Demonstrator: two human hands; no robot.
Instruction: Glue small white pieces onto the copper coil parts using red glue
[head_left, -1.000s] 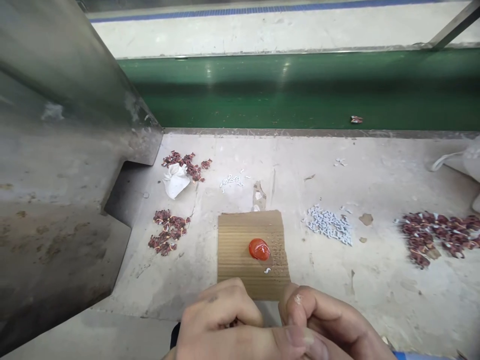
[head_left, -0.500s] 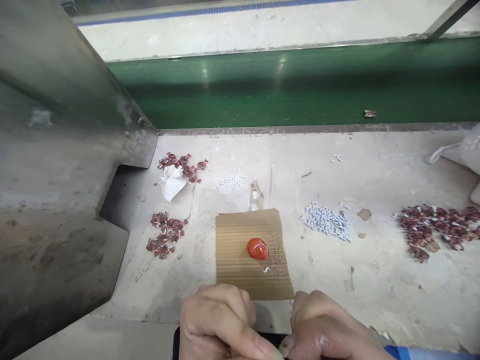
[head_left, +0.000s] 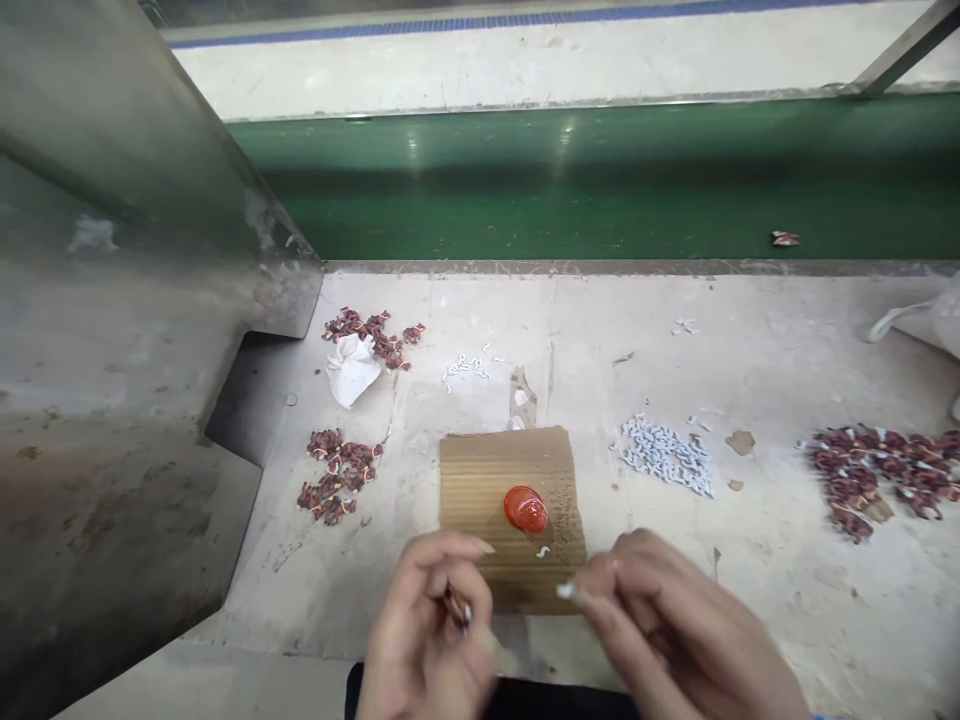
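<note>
My left hand (head_left: 431, 630) is curled around a small dark red-brown piece (head_left: 456, 606), mostly hidden by the fingers. My right hand (head_left: 667, 630), a little blurred, pinches a small white curved piece (head_left: 565, 591) between thumb and forefinger, over the lower right corner of a cardboard square (head_left: 469, 470). On the cardboard sits a glossy orange-red blob (head_left: 526, 509). A single white S-shaped piece (head_left: 543, 552) lies just below that blob. To the right of the cardboard is a pile of pale S-shaped pieces (head_left: 666, 455).
Red-brown pieces lie in clusters at left (head_left: 337, 475), behind a crumpled white tissue (head_left: 352, 370), and at right (head_left: 885, 470). A green conveyor belt (head_left: 525, 190) runs along the back. A metal panel (head_left: 135, 350) stands at left.
My hands have risen and come into fuller view. The left now shows the red-brown piece in its fingers; the right has moved up with the white piece at its fingertips.
</note>
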